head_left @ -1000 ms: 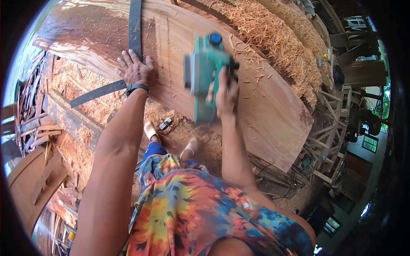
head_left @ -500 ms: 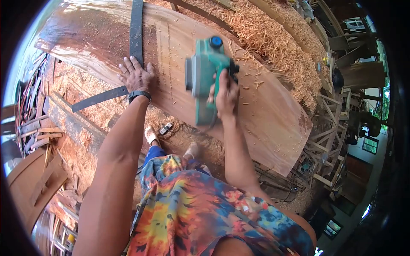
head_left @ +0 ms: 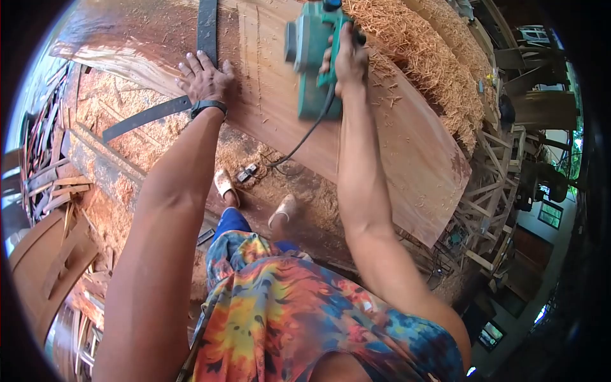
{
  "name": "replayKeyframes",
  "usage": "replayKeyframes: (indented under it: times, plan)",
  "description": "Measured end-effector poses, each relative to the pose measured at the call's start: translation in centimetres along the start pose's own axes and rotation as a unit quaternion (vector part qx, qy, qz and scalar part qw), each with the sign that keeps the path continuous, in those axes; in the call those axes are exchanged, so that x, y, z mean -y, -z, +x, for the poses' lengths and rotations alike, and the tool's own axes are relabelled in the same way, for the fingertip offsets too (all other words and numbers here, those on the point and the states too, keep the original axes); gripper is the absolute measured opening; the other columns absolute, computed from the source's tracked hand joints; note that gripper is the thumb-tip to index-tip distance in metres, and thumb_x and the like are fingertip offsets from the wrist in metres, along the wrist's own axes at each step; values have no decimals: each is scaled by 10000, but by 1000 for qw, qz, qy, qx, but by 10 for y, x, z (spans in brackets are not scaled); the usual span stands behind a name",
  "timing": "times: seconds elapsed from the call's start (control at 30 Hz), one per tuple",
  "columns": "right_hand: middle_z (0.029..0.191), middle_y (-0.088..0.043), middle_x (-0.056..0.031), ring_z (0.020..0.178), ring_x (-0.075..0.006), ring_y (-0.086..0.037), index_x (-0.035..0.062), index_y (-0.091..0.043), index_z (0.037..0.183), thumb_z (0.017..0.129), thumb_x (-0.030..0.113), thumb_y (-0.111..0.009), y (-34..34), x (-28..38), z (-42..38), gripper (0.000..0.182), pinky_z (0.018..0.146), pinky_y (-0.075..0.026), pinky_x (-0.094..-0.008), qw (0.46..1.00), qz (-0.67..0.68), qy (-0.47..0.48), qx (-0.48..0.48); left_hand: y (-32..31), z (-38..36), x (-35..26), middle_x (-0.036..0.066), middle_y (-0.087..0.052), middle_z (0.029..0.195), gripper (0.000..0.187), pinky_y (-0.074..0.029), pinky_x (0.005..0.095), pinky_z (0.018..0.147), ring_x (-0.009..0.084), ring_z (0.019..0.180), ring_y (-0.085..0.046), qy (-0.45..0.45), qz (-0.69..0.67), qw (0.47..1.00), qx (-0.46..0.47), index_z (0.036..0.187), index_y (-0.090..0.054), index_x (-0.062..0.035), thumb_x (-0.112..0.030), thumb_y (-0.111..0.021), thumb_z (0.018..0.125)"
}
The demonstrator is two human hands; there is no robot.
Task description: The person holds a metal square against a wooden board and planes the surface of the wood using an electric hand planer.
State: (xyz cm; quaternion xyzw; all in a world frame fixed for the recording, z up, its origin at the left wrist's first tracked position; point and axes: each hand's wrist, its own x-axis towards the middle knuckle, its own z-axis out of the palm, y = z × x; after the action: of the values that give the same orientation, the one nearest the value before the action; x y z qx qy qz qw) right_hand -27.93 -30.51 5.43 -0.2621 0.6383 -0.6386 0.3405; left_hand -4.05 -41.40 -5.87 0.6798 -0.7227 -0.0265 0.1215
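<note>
A broad wooden plank (head_left: 394, 162) spans the view, brown and rough at its left end and paler to the right. My right hand (head_left: 350, 60) is wrapped round the handle of a green electric planer (head_left: 312, 70), which sits on the plank toward its far edge. From the planer a dark cord (head_left: 305, 137) trails back toward me. My left hand (head_left: 207, 79) lies flat with fingers spread on the plank's near edge, its fingertips by a dark flat strip (head_left: 207, 28) that crosses the board. Another dark strip (head_left: 146, 118) sticks out beside my left wrist.
Wood shavings (head_left: 414, 63) are heaped beyond the plank, and more cover the ground at left. A plug connector (head_left: 247, 172) lies near my feet. Scrap wood (head_left: 48, 184) is piled at far left, and a timber frame (head_left: 490, 184) stands at right.
My right hand has pushed the planer away from me, toward the plank's far edge. More of the cord shows now. My left hand has stayed on the plank.
</note>
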Motion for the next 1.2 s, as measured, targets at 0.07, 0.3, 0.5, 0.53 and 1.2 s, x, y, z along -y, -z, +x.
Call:
replayKeyframes:
  times: [0.07, 0.3, 0.5, 0.53, 1.2]
  plan:
    - [601, -519, -23, 411, -126, -484, 36, -563, 989, 1051, 571, -488, 9, 0, -65, 543, 397, -444, -286, 1000, 2, -31, 5, 1, -1, -2, 162, -241, 1697, 800, -137, 604, 1240, 394, 1573, -170, 0, -2, 1000, 3, 1606, -327, -72, -549, -436, 974]
    - [562, -508, -23, 452, -112, -480, -26, -581, 1153, 1092, 520, -421, 36, -10, -276, 572, 481, -416, -270, 995, -36, -82, 39, 2, -1, -2, 162, -254, 1692, 776, -134, 599, 1242, 401, 1567, -186, 3, 1, 1000, -1, 1601, -336, -70, -534, -443, 988]
    - [572, -498, -10, 473, -99, -487, -14, -570, 1136, 1098, 441, -466, 14, -9, -255, 469, 487, -401, -255, 995, -51, -82, 15, 4, -3, -3, 163, -264, 1688, 766, -153, 580, 1239, 404, 1557, -212, 1, 19, 1000, 1, 1592, -347, -62, -538, -444, 1000]
    - [565, -502, -10, 458, -92, -479, -8, -576, 1096, 1094, 414, -492, 7, -5, -239, 431, 461, -389, -250, 995, -52, -84, 5, 4, -4, -3, 163, -265, 1687, 766, -155, 581, 1239, 405, 1556, -216, 1, 17, 1000, -1, 1592, -347, -63, -538, -445, 999]
    - [588, -595, -61, 444, -148, -579, -2, -666, 914, 974, 568, -622, -66, 9, 37, 575, 415, -479, -325, 991, -137, -3, -4, -9, 2, 3, 179, -254, 1689, 811, -172, 651, 1215, 432, 1553, -208, -9, 2, 1000, -11, 1588, -366, -72, -557, -485, 949]
